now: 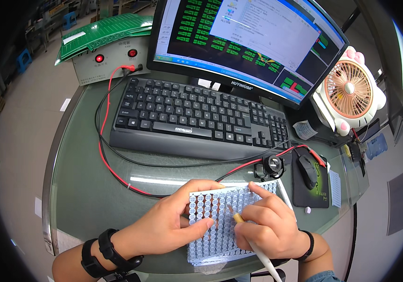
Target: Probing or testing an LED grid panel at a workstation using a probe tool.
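My left hand (166,225) grips the left side of a thin white panel (220,242) covered in rows of small round circuit boards. Its thumb lies on the panel's face, and the other fingers go behind it. More sheets seem stacked beneath, their edges showing at the bottom. In my right hand (272,221), closed over the panel's right half, is a pen-shaped tool (263,259) with a white handle and a yellowish collar. The tool's thin dark tip meets or hovers just over the panel's middle; which, I cannot tell. My right index finger reaches toward the top edge.
Behind the panel lie a black keyboard (187,113) and a monitor (248,40). Red and black cables (106,141) run from a grey switch box (109,63) under green boards (109,32). A small black round device (273,164), a mouse (307,171) and a fan (349,88) stand right.
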{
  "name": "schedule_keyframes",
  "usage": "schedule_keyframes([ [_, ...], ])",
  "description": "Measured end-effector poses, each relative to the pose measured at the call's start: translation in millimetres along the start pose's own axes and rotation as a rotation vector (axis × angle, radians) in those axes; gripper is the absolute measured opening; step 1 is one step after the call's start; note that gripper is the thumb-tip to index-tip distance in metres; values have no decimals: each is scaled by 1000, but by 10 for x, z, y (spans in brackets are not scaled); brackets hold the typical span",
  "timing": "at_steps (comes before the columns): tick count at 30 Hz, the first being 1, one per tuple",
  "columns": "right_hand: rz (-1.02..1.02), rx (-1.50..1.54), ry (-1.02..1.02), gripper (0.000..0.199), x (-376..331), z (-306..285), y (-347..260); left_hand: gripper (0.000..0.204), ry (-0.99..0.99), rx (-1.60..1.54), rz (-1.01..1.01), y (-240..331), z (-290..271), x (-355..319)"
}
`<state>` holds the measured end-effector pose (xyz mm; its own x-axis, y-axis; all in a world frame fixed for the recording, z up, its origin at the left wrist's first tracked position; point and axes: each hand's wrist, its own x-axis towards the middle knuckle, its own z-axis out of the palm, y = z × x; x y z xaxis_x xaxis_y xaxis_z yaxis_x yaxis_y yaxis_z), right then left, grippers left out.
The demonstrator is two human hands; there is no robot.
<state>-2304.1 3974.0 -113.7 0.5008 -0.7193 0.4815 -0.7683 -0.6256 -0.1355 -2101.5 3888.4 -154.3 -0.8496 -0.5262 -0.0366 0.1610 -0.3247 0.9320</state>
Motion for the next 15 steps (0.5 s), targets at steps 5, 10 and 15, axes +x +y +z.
schedule_keyframes([
  [5, -7, 22, -17, 27, 2, -19, 2, 52, -5, 1, 1, -4, 2, -1],
  [10, -12, 17, -10, 28, 0, 0, 2, 52, -6, -4, 2, -15, 0, -3],
  [15, -7, 7, -8, 27, 3, 13, 2, 52, -2, -20, -6, -2, 7, -2],
])
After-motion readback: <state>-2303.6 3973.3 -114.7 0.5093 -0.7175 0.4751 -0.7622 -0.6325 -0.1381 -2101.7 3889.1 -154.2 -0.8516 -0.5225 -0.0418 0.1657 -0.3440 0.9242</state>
